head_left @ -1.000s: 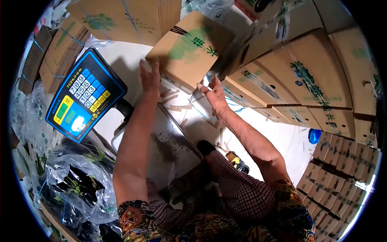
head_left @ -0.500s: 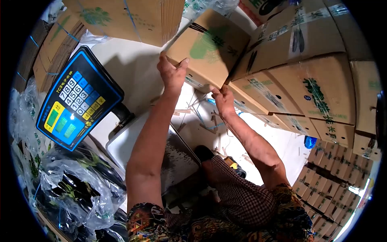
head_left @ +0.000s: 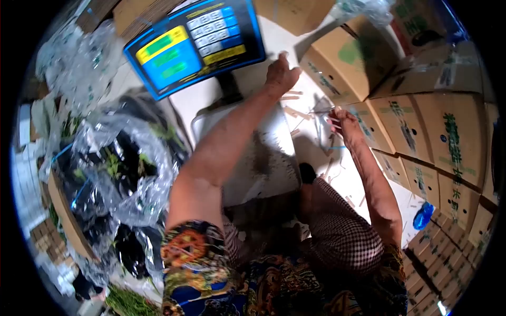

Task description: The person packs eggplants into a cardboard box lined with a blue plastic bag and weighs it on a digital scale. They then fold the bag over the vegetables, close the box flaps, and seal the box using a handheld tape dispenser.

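Note:
My left hand (head_left: 282, 76) is in the air just right of the scale display (head_left: 195, 45), fingers apart and holding nothing. My right hand (head_left: 345, 124) hangs in front of the stacked cartons, its fingers loosely spread with nothing in them. Above and between the hands sits a closed brown carton (head_left: 337, 66) with a green print on top; neither hand touches it. Beneath my left forearm lies the metal scale platform (head_left: 258, 158), its surface marked with dark and white specks.
Stacked cartons (head_left: 411, 126) line the right side. At the left, clear plastic (head_left: 132, 195) surrounds dark produce. Cardboard scraps (head_left: 298, 113) litter the floor beside the platform, and a blue plastic item (head_left: 423, 216) lies at the lower right. Green stalks (head_left: 129, 301) are at the bottom left.
Both hands have let go of the carton and moved away from it. The view has swung left, so the display, platform and cartons appear farther right and more produce shows.

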### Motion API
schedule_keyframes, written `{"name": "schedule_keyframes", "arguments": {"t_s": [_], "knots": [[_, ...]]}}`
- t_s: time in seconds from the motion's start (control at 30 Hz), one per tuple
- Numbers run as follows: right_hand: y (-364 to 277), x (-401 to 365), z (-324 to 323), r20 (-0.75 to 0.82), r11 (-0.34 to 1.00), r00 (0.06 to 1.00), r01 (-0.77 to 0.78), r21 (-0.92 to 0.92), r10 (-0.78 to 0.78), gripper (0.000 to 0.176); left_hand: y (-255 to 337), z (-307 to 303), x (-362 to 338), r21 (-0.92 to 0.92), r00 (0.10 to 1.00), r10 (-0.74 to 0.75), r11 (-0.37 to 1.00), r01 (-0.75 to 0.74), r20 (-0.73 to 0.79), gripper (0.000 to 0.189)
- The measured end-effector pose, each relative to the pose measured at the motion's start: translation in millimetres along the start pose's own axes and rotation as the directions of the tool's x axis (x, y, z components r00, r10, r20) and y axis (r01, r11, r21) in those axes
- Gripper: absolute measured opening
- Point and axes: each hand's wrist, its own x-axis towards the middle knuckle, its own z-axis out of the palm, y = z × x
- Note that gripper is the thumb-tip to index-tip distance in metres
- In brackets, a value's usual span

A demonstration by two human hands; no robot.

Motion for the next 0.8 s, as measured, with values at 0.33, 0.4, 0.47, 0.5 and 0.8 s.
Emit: {"name": "schedule_keyframes", "arguments": {"t_s": [0.33,0.4,0.47,0.5,0.8], "knots": [[75.1,-60.7,47.0,0.456,0.894,0.864,0.015,-0.449,0.214,0.068,-108.0,-177.4,-234.6,-0.004,0.917,-0.369,0.927,0.374,0.150,0.040],[93.0,-46.5,55.9,0.506,0.715,0.837,0.223,-0.663,0.208,0.060,-140.2,-188.4,-300.0,-0.325,0.884,-0.460,0.826,0.460,0.080,0.040],[106.8,-34.0,50.5,0.560,0.634,0.817,0.363,-0.683,0.136,0.052,-164.3,-196.9,-364.6,-0.530,0.818,-0.575,0.698,0.482,-0.014,0.034],[99.8,-37.5,44.3,0.630,0.629,0.771,0.445,-0.637,0.093,0.049,-190.2,-192.2,-395.7,-0.539,0.829,-0.547,0.737,0.408,-0.120,0.031],[67.3,-95.0,-6.6,0.306,0.840,0.947,0.083,-0.536,0.102,0.038,-183.6,-201.3,-501.3,-0.561,0.811,-0.508,0.777,0.285,-0.292,0.017]]}}
